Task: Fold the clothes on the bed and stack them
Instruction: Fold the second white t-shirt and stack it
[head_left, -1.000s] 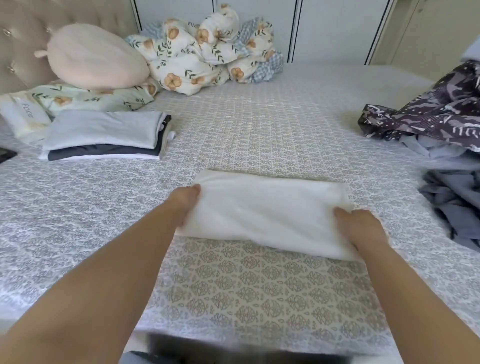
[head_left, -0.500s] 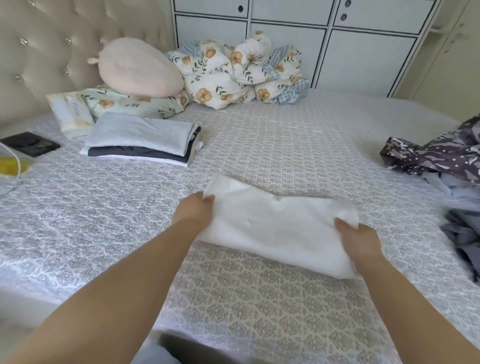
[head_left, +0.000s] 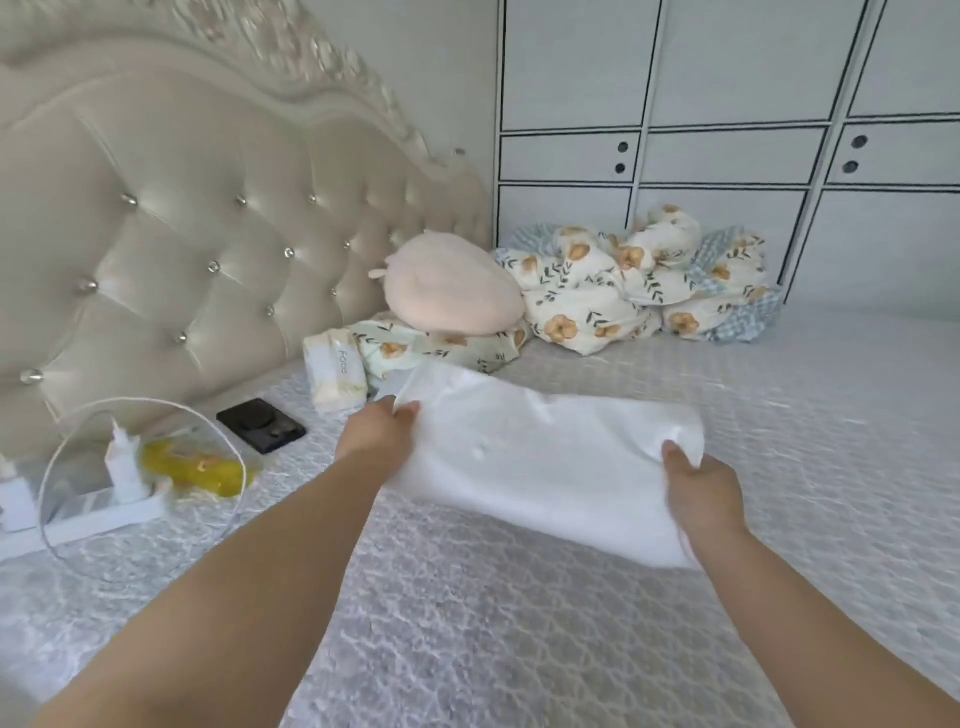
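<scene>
A folded white garment (head_left: 540, 457) hangs lifted above the patterned grey bedspread (head_left: 519, 623), held at both ends. My left hand (head_left: 376, 434) grips its left end, thumb on top. My right hand (head_left: 698, 486) grips its right end. The garment covers the spot where the stack of folded clothes lay, so the stack is hidden behind it. The pile of unfolded clothes is out of frame to the right.
A pink cushion (head_left: 447, 291) lies on a floral pillow (head_left: 441, 345) by the tufted headboard (head_left: 182, 234). A bunched floral quilt (head_left: 639, 286) sits at the far edge. At left lie a tissue pack (head_left: 335, 376), a black device (head_left: 260, 426), a yellow object (head_left: 200, 467) and a power strip (head_left: 88, 512).
Both hands lifted the folded white garment off the bed and carried it left and away, toward the stack near the headboard. The view swung left and up.
</scene>
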